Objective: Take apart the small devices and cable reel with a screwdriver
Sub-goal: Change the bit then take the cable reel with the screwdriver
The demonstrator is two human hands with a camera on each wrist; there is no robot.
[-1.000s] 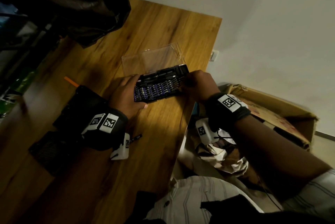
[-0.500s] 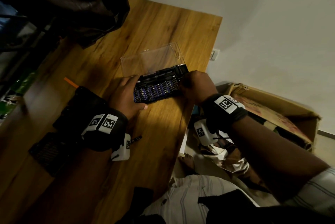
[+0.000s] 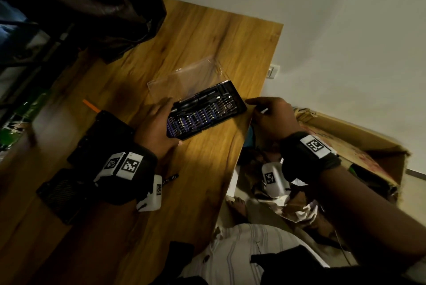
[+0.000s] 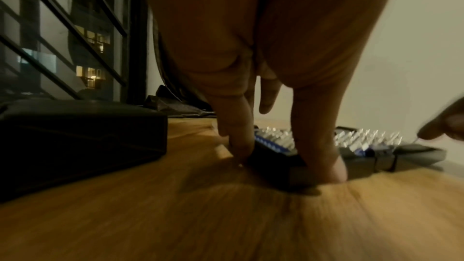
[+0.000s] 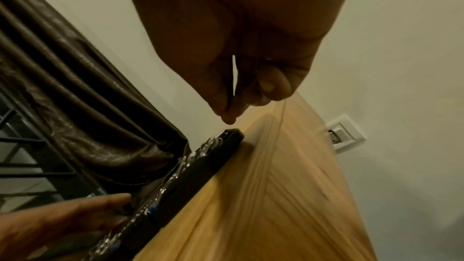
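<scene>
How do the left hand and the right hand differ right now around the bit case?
The left hand grips the near end of the bit case, thumb and fingers straddling its edges; the right hand hangs just off the far end, clear of it. The left rests low on the table; the right is past the table edge, fingers curled. Both wear black wristbands.

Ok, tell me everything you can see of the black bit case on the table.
The black bit case is a flat, rectangular tray, apparently plastic, lying open on the wooden table near its right edge. Rows of small metallic bits stand in blue-purple holders; a darker compartment runs along its far side. Its clear lid lies just behind it; whether the two join cannot be told. The left hand grips its near-left end, fingers and thumb on opposite edges. The right hand is at its right end, fingertips just off the corner.
</scene>
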